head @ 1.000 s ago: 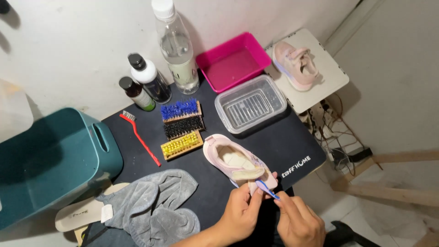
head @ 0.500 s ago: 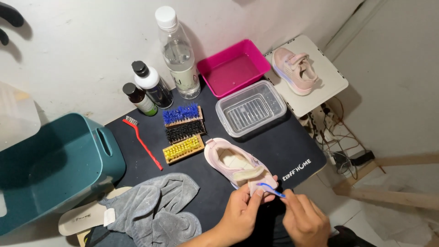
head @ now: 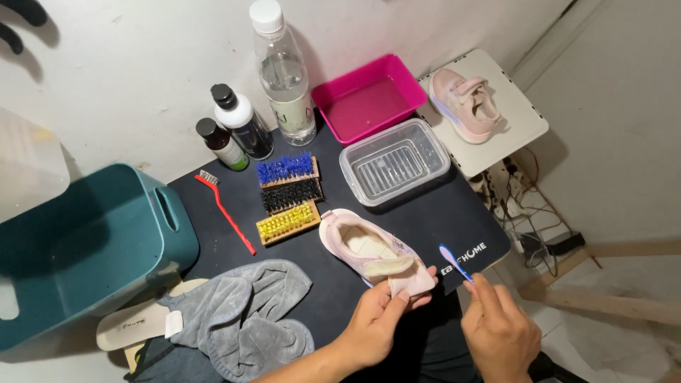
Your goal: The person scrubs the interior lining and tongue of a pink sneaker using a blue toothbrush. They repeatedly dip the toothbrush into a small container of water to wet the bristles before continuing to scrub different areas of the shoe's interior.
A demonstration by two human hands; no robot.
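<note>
A small pink shoe point(head: 362, 248) lies on the black mat point(head: 418, 220), opening up. My left hand point(head: 379, 315) pinches its near end, at the strap flap, between thumb and fingers. Just right of the shoe, my right hand point(head: 500, 333) holds a thin blue-and-white brush point(head: 454, 261), bristle end pointing up and left, a little apart from the shoe. The matching pink shoe point(head: 464, 103) sits on a white stand point(head: 521, 131) at the upper right.
Blue, black and yellow brushes point(head: 287, 198) lie side by side, a red brush point(head: 225, 211) left of them. A clear tray point(head: 394, 167), pink tub point(head: 369, 96), water bottle point(head: 284, 71), two dark bottles point(head: 230, 135), teal bin point(head: 85, 248), grey cloth point(head: 245, 319), cables point(head: 525, 213) surround.
My right hand has drawn the small brush away from the shoe's end to the right. My left hand keeps its pinch on the shoe, which has barely moved.
</note>
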